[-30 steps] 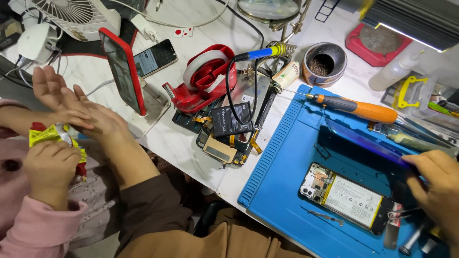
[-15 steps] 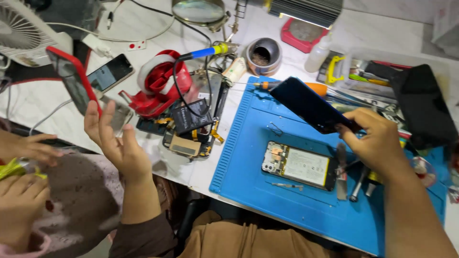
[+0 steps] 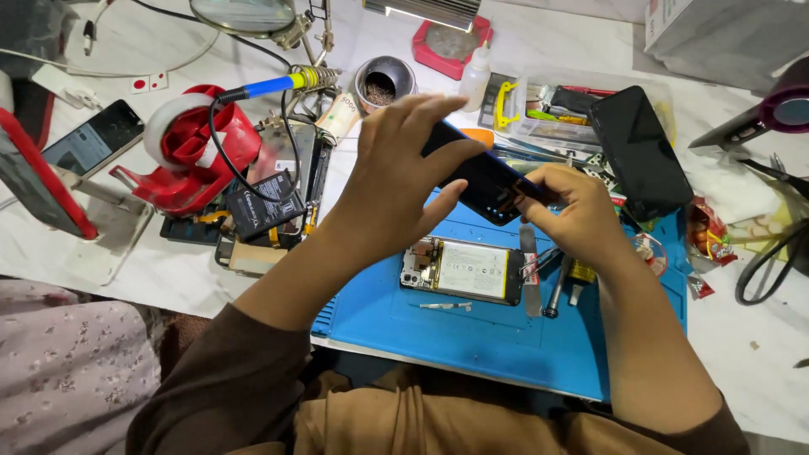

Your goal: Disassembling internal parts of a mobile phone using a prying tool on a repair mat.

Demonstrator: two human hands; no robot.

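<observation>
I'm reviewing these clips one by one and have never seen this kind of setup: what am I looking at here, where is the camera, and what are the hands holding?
There is no machine here. A camera worn on the person's head looks down at their two bare hands over a cluttered workbench. The left hand and right hand together hold a dark phone panel above a blue work mat. On the mat lies an opened phone with its insides showing, with small tools beside it. To the left sit a red tape dispenser and a loose battery; another dark phone lies to the right.

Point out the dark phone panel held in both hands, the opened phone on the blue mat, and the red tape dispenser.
dark phone panel [image 3: 482,181], head view, middle of its back
opened phone [image 3: 470,270], head view, pale battery
red tape dispenser [image 3: 202,147], head view, red body
</observation>
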